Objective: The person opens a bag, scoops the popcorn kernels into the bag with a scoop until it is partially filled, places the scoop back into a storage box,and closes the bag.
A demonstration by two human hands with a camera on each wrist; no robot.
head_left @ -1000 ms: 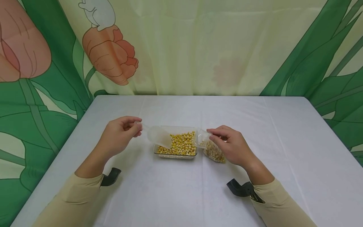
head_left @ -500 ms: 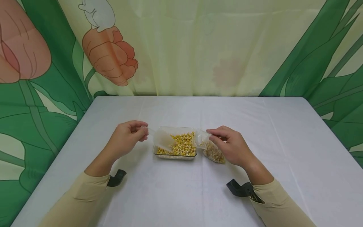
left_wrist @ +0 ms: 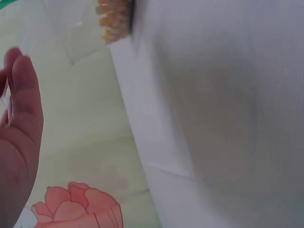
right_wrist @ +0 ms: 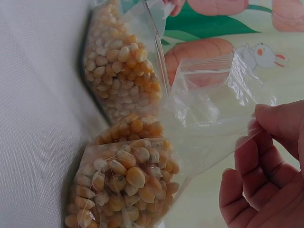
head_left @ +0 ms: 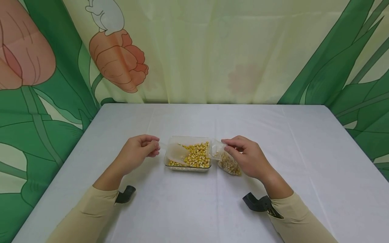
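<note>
we can read no text, label, brand, number or sign anywhere in any of our three views.

We turned our left hand [head_left: 138, 151] and right hand [head_left: 245, 154] toward each other at mid-frame, both pinching.
In the head view, our sleeved left forearm [head_left: 88, 212] slanted up from the lower left, left thumb [head_left: 152, 147] pressed to bent fingers; our sleeved right forearm [head_left: 299, 217] slanted up from the lower right, its hand right of centre. In the right wrist view, our right thumb [right_wrist: 282, 124] lay above curled fingers [right_wrist: 251, 164] at the right edge.
</note>
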